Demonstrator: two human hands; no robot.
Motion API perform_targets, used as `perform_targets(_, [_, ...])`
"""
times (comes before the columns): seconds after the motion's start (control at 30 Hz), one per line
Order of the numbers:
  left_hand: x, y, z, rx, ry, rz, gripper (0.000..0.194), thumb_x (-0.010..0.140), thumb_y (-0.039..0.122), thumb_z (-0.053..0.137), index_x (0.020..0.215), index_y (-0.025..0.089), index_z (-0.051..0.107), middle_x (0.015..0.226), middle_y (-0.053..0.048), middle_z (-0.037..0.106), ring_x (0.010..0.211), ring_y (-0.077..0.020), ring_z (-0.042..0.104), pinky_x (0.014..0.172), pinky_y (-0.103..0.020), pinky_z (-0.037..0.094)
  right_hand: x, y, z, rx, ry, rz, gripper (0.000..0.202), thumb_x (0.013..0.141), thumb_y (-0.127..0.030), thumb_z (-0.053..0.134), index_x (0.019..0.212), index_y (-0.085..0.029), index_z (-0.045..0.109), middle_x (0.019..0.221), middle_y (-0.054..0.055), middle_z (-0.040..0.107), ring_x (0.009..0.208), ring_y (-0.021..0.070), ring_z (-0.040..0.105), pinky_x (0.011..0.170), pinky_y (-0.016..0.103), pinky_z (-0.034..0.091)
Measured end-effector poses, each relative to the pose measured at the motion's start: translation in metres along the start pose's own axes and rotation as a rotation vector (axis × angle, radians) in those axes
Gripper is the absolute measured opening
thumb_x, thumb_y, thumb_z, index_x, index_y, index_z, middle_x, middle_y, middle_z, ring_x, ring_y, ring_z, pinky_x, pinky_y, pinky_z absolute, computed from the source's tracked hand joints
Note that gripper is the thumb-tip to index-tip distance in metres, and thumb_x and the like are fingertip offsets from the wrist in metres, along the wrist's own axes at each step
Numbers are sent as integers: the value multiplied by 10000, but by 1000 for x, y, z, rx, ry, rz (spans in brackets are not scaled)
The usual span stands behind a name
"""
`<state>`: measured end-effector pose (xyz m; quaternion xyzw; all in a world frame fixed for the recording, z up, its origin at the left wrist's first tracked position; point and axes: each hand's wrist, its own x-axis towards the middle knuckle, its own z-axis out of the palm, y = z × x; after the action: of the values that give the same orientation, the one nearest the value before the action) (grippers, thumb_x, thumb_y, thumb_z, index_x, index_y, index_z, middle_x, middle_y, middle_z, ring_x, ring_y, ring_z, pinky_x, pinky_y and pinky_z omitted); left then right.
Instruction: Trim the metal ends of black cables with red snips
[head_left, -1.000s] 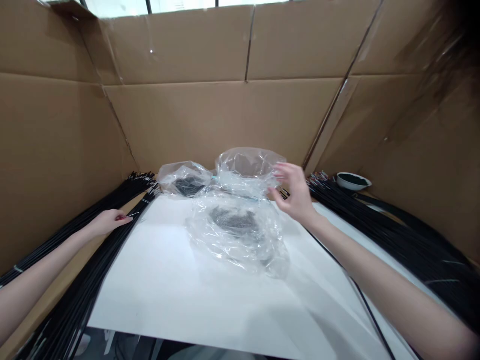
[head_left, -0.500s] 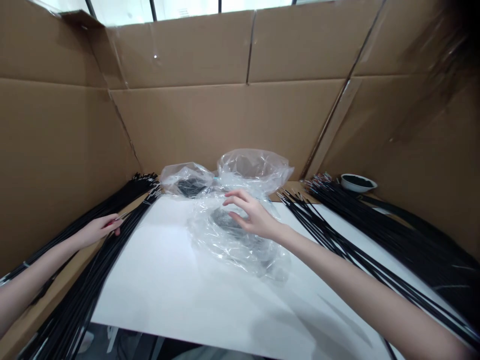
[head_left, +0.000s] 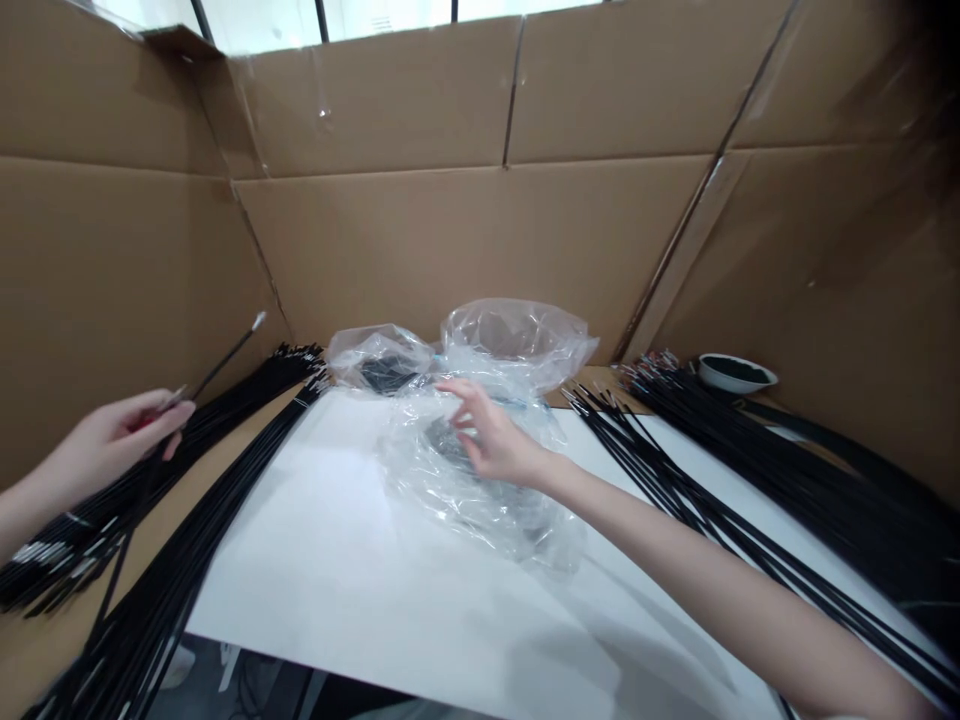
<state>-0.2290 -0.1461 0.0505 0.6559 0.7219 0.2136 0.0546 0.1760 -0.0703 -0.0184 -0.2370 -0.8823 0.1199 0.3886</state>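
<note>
My left hand [head_left: 139,430] is closed on a black cable [head_left: 225,362], lifted above the bundles at the left. The cable's pale tip points up and to the right, and its tail hangs down toward the near left. Something red with a thin metal point also shows among those fingers; I cannot make out its kind. My right hand [head_left: 499,440] is over a crumpled clear plastic bag [head_left: 480,510] with small grey contents. Its fingers are bent and parted, with nothing visible between them.
Black cable bundles [head_left: 217,510] line the left edge of a white board [head_left: 315,560]; more black cables [head_left: 750,450] lie right. Behind stand clear bags [head_left: 517,335] and a smaller bag [head_left: 386,360] with dark contents. A white bowl [head_left: 739,373] sits far right. Cardboard walls [head_left: 450,240] enclose the space.
My left hand has moved left and toward me, drawing one black cable up out of the bundle. My right hand has shifted slightly, its fingers more bent.
</note>
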Motion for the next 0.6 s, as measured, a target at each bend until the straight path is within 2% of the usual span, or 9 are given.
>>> perform_targets(0.03, [2, 20, -6, -60, 13, 38, 489, 847, 565, 370, 618, 142, 461, 551, 64, 459, 552, -50, 383, 558, -134, 310, 6, -10, 3, -29, -31, -85, 599, 739, -37, 446, 1310, -176, 328, 1341, 174, 382, 1004, 192, 542, 747, 334, 488])
perform_targets(0.07, [5, 43, -10, -112, 13, 92, 446, 871, 506, 374, 631, 138, 452, 553, 67, 441, 547, -37, 369, 565, -129, 293, 12, -21, 6, -73, -42, -191, 591, 731, -33, 451, 1297, -172, 357, 1382, 175, 332, 1108, 215, 489, 827, 371, 466])
perform_targets(0.17, [24, 126, -3, -326, -63, 331, 333, 862, 423, 459, 683, 142, 475, 512, 65, 426, 502, -42, 384, 511, -146, 289, 33, -62, 16, -230, -22, -543, 412, 780, -37, 439, 1170, -158, 491, 1323, 141, 428, 1218, 219, 388, 985, 392, 354])
perform_targets(0.23, [39, 182, 15, -447, -281, 485, 322, 874, 404, 451, 687, 142, 475, 534, 47, 445, 488, -49, 377, 479, -169, 290, 44, -85, 20, -341, -63, -718, 359, 833, -42, 405, 1133, -201, 521, 1248, 76, 511, 1165, 195, 425, 985, 371, 340])
perform_targets(0.27, [46, 209, 26, -480, -396, 564, 322, 872, 405, 455, 686, 143, 478, 524, 42, 444, 470, -52, 362, 457, -180, 274, 48, -92, 20, -401, -114, -756, 336, 852, -43, 389, 1105, -207, 538, 1168, 59, 558, 1086, 188, 471, 950, 371, 359])
perform_targets(0.33, [54, 256, 50, -537, -579, 686, 281, 858, 378, 492, 702, 145, 486, 520, 41, 441, 444, -51, 345, 434, -191, 251, 50, -96, 16, -503, -218, -676, 286, 870, -54, 384, 1037, -192, 569, 999, 60, 612, 924, 195, 531, 832, 386, 399])
perform_targets(0.43, [58, 308, 79, -601, -768, 887, 252, 878, 325, 468, 706, 143, 498, 509, 41, 453, 455, -54, 368, 461, -194, 278, 41, -79, -2, -589, -436, -386, 194, 842, -59, 441, 885, -158, 603, 771, 55, 622, 693, 191, 555, 612, 329, 384])
perform_targets(0.5, [62, 327, 92, -604, -749, 963, 291, 890, 331, 445, 701, 130, 534, 521, 35, 469, 448, -47, 343, 465, -196, 268, 28, -61, -19, -608, -544, -222, 179, 806, -35, 463, 788, -153, 596, 684, 37, 607, 574, 161, 529, 512, 282, 306])
perform_targets(0.6, [75, 330, 104, -575, -580, 979, 367, 894, 357, 429, 671, 115, 592, 578, 14, 504, 468, -47, 332, 468, -201, 252, 3, -38, -46, -649, -468, -29, 197, 775, -9, 455, 788, -157, 584, 706, 27, 608, 517, 130, 486, 466, 273, 206])
